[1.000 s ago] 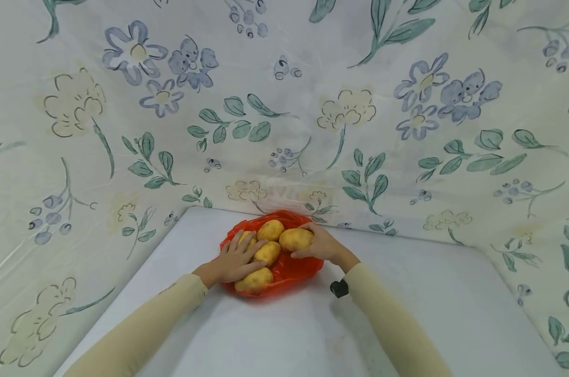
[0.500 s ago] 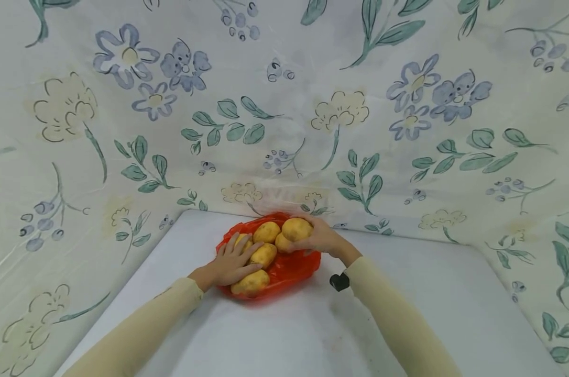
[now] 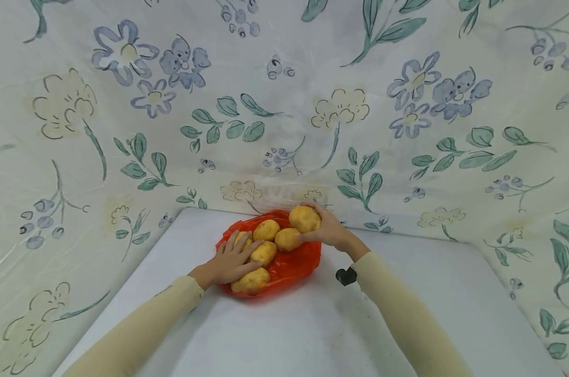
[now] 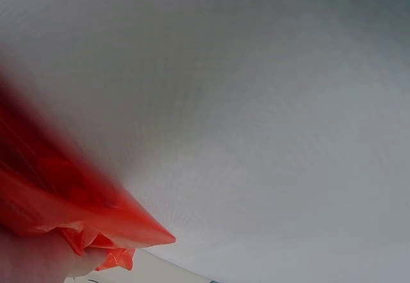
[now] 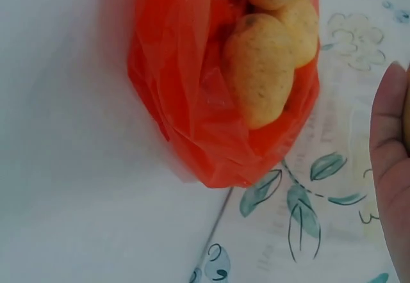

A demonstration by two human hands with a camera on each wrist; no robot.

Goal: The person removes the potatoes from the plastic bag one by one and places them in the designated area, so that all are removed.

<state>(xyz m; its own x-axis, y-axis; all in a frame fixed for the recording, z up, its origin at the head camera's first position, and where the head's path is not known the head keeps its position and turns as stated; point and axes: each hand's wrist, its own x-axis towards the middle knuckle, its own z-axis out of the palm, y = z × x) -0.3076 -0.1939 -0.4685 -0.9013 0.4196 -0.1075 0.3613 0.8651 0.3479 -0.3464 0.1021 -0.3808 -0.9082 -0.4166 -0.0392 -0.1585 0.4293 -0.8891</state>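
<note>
Several yellow potatoes lie in a red plastic bag on the white table, its mouth spread wide. My left hand rests with fingers spread over the potatoes on the bag's left side, partly covering them. In the left wrist view, bag film lies along my hand. My right hand holds one potato raised over the bag's back right rim. Below it another potato remains in the bag. The right wrist view shows only part of this hand, at the right edge.
The white tabletop extends in front of the bag and to both sides. A floral-patterned sheet rises close behind the bag and along the sides. A black heart-shaped piece sits by the right sleeve.
My right hand has lifted the potato up and slightly right, from inside the bag to above its back rim. The potato underneath has come into view. My left hand stays on the potatoes.
</note>
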